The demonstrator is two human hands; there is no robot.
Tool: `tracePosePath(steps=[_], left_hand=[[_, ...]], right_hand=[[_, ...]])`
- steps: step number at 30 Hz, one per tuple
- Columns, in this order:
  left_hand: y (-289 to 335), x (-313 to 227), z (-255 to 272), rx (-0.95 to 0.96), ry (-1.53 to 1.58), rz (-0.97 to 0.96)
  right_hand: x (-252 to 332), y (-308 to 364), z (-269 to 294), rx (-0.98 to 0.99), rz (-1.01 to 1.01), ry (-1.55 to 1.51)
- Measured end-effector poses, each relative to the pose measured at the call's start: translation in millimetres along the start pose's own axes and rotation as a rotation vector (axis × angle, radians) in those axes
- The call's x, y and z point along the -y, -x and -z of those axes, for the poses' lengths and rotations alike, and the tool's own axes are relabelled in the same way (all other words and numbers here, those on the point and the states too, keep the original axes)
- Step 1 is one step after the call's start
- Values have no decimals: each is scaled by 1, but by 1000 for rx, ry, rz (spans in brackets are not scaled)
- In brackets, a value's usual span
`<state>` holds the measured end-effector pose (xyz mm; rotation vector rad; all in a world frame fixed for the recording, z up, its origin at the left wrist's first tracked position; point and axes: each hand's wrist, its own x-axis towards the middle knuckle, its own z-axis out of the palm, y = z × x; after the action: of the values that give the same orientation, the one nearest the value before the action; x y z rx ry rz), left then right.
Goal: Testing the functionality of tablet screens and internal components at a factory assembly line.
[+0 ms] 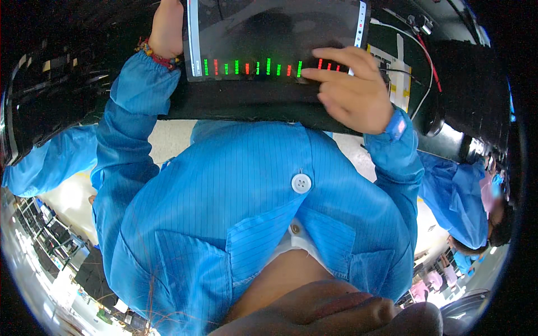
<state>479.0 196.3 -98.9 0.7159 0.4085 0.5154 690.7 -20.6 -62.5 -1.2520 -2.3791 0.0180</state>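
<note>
A dark display screen (pixel 274 33) with pale strips along its sides lies in front of me, with rows of green and red characters near its lower edge. Over its lower right part is my right hand (pixel 358 89), fingers apart and pointing left. Nothing shows in that hand, and whether the fingertips touch the glass I cannot tell. At the screen's left edge is my left hand (pixel 167 28), a beaded bracelet (pixel 158 55) round its wrist. Its fingers run out of the picture at the top, so any grip is hidden.
Right of the screen, a white cable (pixel 430 84) and a red lead (pixel 430 64) run across the dark work surface near yellow-marked strips (pixel 399 84). People in blue clothing, one sleeve (pixel 53 159) at left and one person (pixel 457 196) at right, are close on both sides.
</note>
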Motion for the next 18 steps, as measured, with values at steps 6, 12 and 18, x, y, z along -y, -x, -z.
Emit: tracePosePath(steps=[6, 12, 18], left_hand=[[-7, -6, 51, 316, 180, 89], [-7, -3, 21, 157, 52, 53], [4, -2, 5, -226, -128, -29]], right_hand=[[-60, 24, 26, -328, -501, 167], [-107, 44, 3, -158, -763, 448], [-101, 37, 9, -133, -941, 264]])
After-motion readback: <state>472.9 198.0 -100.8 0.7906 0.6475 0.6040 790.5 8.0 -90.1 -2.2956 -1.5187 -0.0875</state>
